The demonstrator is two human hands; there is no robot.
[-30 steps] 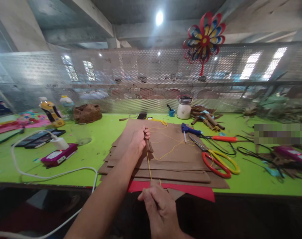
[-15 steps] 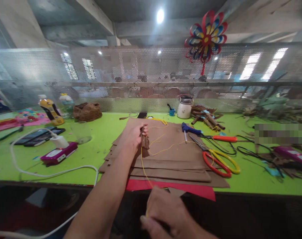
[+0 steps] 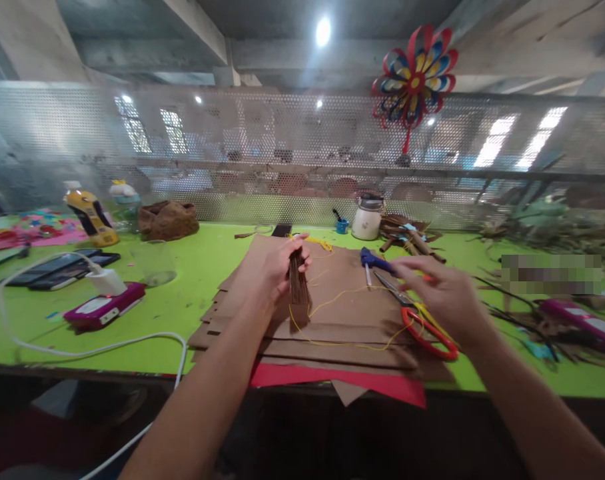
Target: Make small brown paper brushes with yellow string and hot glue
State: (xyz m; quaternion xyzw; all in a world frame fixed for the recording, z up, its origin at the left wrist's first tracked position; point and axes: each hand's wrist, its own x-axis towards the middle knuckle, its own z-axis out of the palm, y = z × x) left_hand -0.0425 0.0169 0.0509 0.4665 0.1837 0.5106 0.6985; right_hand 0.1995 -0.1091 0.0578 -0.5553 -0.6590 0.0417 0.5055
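My left hand [image 3: 287,267] is closed around a bundle of thin brown strips [image 3: 298,283], whose lower ends fan downward over the stacked brown sheets [image 3: 267,317]. A yellow thread [image 3: 342,293] trails from near the bundle across the sheets toward the scissors. My right hand [image 3: 440,293], a little blurred, is over the yellow and red handles of the scissors [image 3: 432,333], fingers stretched out. Its fingertips are close to a blue-handled tool with a white tip [image 3: 375,260]. An orange handle [image 3: 426,279] is partly hidden behind those fingers.
Red paper [image 3: 332,377] sticks out at the table's front edge. To the left are a purple power strip [image 3: 105,307] with a white cable, phones [image 3: 70,267], a clear cup [image 3: 155,263] and a brown pouch [image 3: 167,220]. A white jar [image 3: 367,217] stands at the back.
My right hand has moved from below the table edge up and right to the scissors, leaving the thread slack in a loop on the sheets. The bundle in my left hand now faces me more.
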